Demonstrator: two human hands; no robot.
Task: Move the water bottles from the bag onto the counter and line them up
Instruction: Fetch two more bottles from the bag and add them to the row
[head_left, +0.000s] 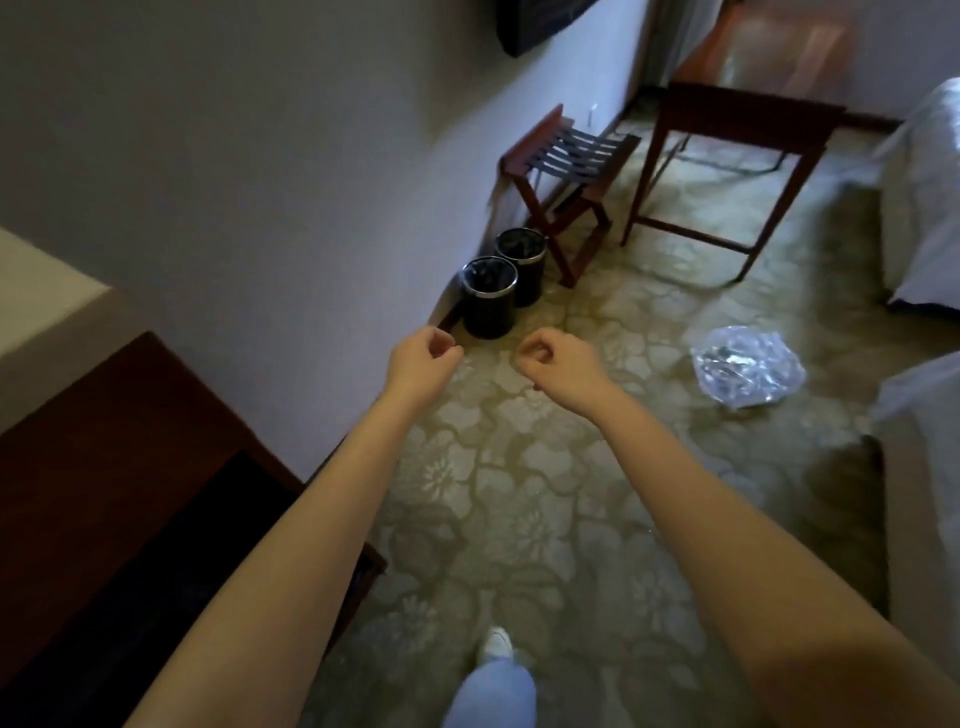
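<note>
your left hand (423, 358) and right hand (558, 361) are stretched out in front of you over the carpet (519, 493), both loosely curled with fingers tucked in, holding nothing. the clear bag (748, 371) lies on the carpet to your right, well apart from both hands; you can't make out bottles inside it. the dark wood counter (119, 467) is at your left, near your left forearm. two bins (491, 304) stand by the wall ahead.

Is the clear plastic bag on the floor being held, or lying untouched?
Untouched: the bag lies on the carpet, apart from both loosely curled, empty hands, left hand and right hand.
</note>
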